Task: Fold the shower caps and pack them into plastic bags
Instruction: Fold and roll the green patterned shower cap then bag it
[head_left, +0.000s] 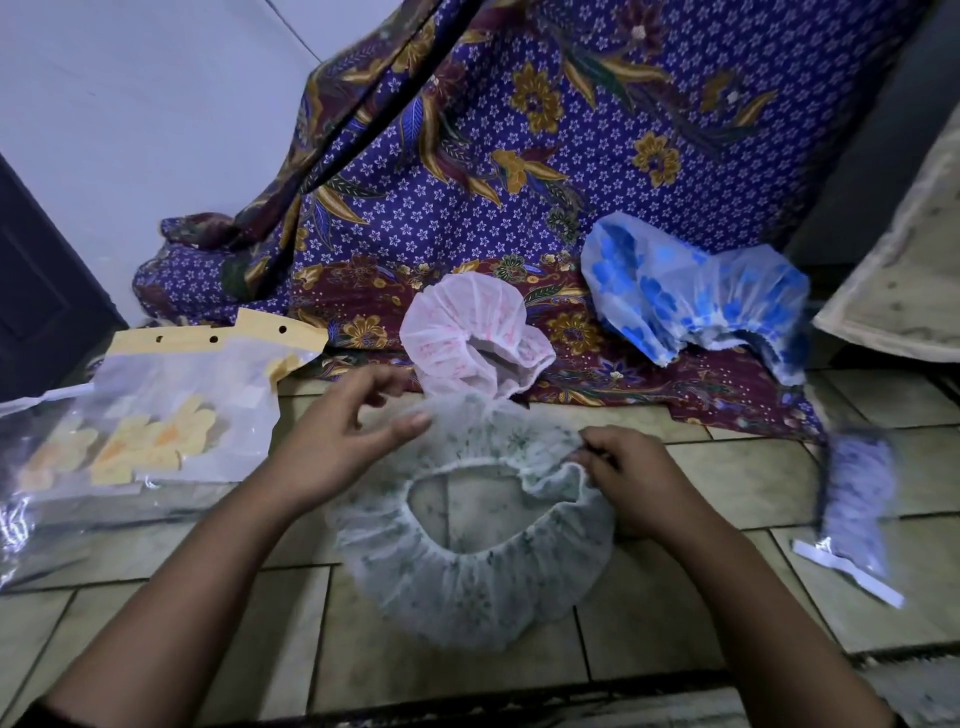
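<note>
Folding step: right hand (628, 473) pinches the rim of the green shower cap (467, 587); left hand (343, 441) hovers at its far edge, fingers (387, 382) loose. Next, probably: double it over flat.

Tiled floor (727, 483): green-print cap (467, 587) centre, plastic bags (171, 415) left, packed bag (857, 499) right, batik cloth (649, 374).

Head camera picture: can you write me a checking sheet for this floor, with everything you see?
Surface: tiled floor, partly under patterned cloth.
Job's things: green shower cap lying open; pink cap and blue cap on the cloth; yellow-flowered bag left; filled bag right.
Clutter: nothing seen.
Fingers: right hand pinches green cap's rim; left hand at its far edge, grip unclear.
Cables: nothing seen.
Surroundings: cloth draped behind; white wall.
</note>
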